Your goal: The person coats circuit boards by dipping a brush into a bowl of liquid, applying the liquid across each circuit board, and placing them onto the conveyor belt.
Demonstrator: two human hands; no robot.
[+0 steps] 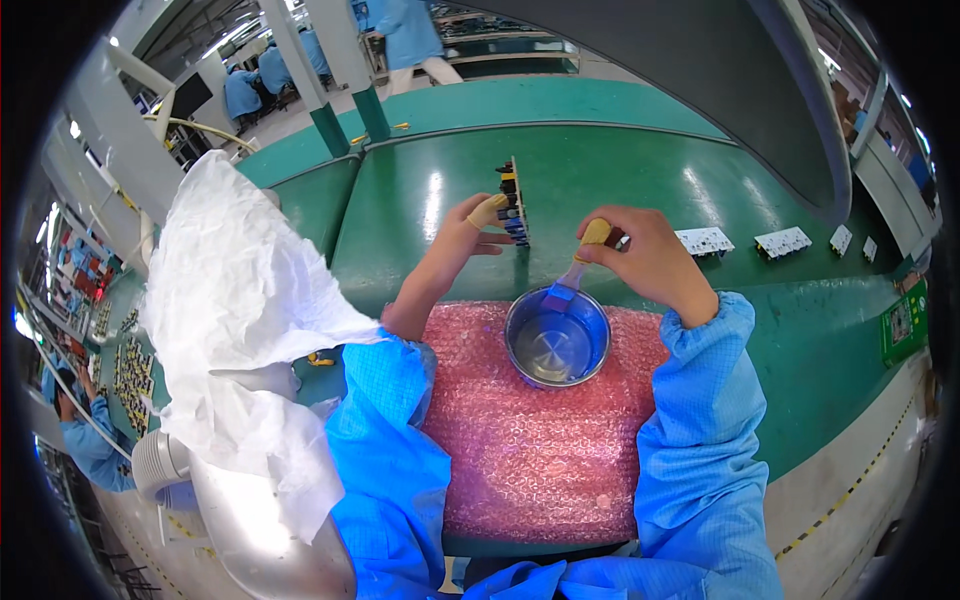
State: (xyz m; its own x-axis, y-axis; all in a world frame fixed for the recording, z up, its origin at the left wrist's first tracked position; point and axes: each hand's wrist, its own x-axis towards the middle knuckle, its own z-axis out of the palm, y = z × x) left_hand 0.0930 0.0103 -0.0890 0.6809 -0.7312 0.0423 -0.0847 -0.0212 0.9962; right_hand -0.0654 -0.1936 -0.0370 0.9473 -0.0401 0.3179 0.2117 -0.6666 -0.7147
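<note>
My left hand (474, 226) grips a circuit board (519, 205) by its component side and holds it upright on edge above the green bench. Yellow covers show on its fingertips. In my right hand (640, 250) is a small brush (570, 283), its handle pinched between covered fingertips. The brush's bristle end points down into a round metal cup (560, 378), at its upper inner wall. Clear liquid appears to lie in the cup. Under it, a sheet of pink bubble wrap (540, 460) covers the near part of the bench.
White circuit boards (783, 242) lie in a row on the green bench (620, 170) at the right. White crumpled cloth (240, 290) drapes over a metal duct (265, 525) at my left. A dark panel (700, 60) overhangs the far right. Other people in blue coats (410, 35) are beyond.
</note>
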